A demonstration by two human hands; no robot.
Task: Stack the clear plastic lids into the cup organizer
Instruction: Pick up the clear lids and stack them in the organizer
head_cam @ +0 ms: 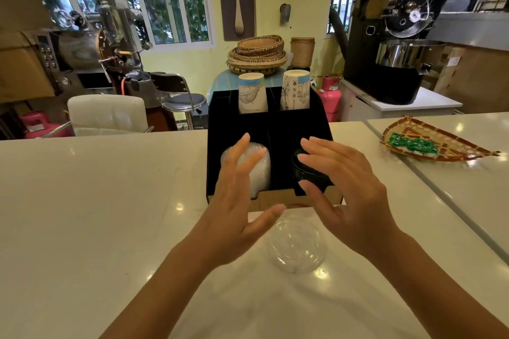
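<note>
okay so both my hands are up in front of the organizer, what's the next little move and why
Probably lower the left hand and right hand onto the clear dome lid and pick it up. Both hands are open and empty, the lid lies loose on the counter just below them, and the clear lid stack sits in the cup organizer front left slot, ready to take it.

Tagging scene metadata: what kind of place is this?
Likely a coffee shop or roastery counter: coffee roaster behind, cup organizer holding paper cups and lids on the counter.
</note>
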